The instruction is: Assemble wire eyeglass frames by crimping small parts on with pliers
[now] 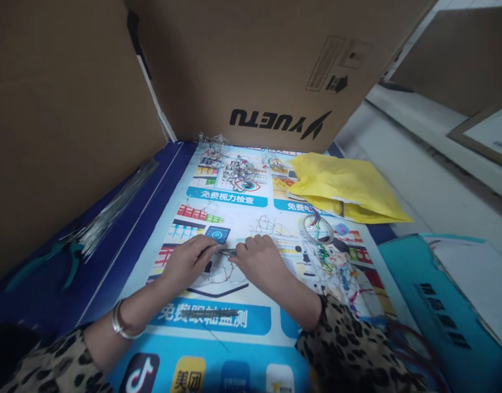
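Observation:
My left hand [189, 259] and my right hand [264, 266] meet over the middle of a printed poster. Between them runs a short, thin, grey piece like a small bundle of wire [227, 252]. The fingers of both hands are closed on it, one hand at each end, and hide most of it. Below the hands, a dark, thin wire bundle [210, 314] lies flat on the poster, one strand sticking out. Loose bent wires [269, 225] are just beyond my right hand. To the left lie a long bundle of straight silvery wires [118, 210] and teal-handled pliers [73, 262].
Cardboard walls [234, 65] stand at the back and left. Tangled wires [238, 169] sit at the far side. Right are a yellow bag [345, 185], a roll of clear tape [303, 229], coloured thin wires [328, 259] and a teal bag [435, 295].

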{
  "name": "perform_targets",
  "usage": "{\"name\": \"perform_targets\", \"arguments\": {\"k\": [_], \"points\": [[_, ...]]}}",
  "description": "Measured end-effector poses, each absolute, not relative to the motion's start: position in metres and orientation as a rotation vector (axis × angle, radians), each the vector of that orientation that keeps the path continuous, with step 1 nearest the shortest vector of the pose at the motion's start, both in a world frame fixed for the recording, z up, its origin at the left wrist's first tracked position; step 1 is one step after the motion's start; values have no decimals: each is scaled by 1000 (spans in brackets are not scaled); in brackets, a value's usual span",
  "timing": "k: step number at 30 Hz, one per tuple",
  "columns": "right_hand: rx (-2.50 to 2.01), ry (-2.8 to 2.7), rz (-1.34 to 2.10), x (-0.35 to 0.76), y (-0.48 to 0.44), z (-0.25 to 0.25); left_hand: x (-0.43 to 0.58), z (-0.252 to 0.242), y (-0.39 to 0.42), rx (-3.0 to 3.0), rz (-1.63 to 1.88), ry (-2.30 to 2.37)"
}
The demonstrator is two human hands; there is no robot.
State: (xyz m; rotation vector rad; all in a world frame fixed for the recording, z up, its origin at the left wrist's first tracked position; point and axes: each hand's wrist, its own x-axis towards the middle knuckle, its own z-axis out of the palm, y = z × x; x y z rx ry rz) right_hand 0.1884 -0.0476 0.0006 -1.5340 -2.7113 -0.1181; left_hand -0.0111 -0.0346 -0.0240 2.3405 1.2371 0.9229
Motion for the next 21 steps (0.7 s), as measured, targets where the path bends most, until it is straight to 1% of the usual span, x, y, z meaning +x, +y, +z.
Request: {"name": "perform_targets", "arguments": {"k": [13, 15, 21], "points": [[-1687, -2542, -201, 184, -75, -8, -16, -29, -28, 2339, 993, 1377], [-1704, -2523, -220, 182, -78, -10, -16, -28, -27, 2381, 933, 1413], [-1692, -2453, -289, 181, -78, -18, -11, -25, -27, 2551, 603, 1557]]}}
